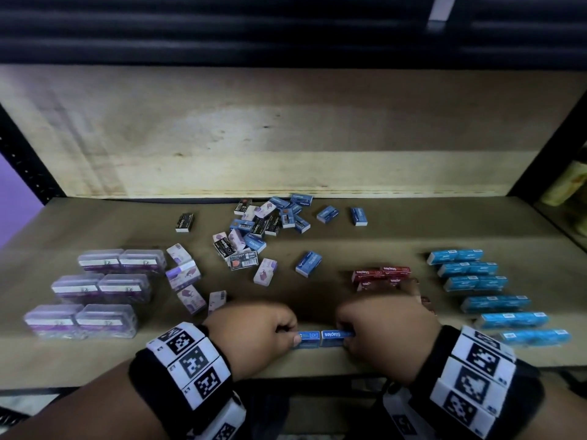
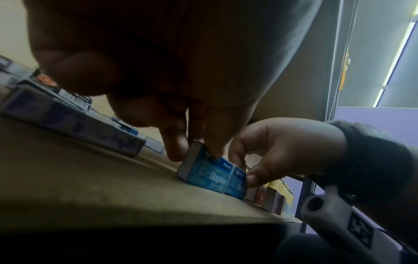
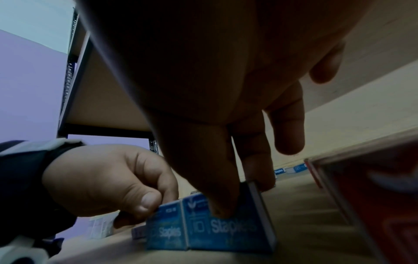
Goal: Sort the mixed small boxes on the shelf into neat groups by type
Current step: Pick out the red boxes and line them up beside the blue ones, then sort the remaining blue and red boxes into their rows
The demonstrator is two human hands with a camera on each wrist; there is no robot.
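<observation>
1. From the head camera I see my left hand point(image 1: 257, 328) pinching one dark blue staples box point(image 1: 306, 339) and my right hand point(image 1: 386, 328) pinching a second blue staples box point(image 1: 336, 337), end to end and touching, near the shelf point(image 1: 158, 363) front edge. A mixed pile point(image 1: 263, 227) lies further back, purple packs point(image 1: 95, 293) far left, red boxes point(image 1: 381, 276) and light blue rows point(image 1: 486, 293) right.
2. Left wrist: my fingers point(image 2: 176, 142) grip the nearer box's end.
3. Right wrist: my fingers point(image 3: 217, 187) clamp the nearer box; both boxes stand on the shelf.
</observation>
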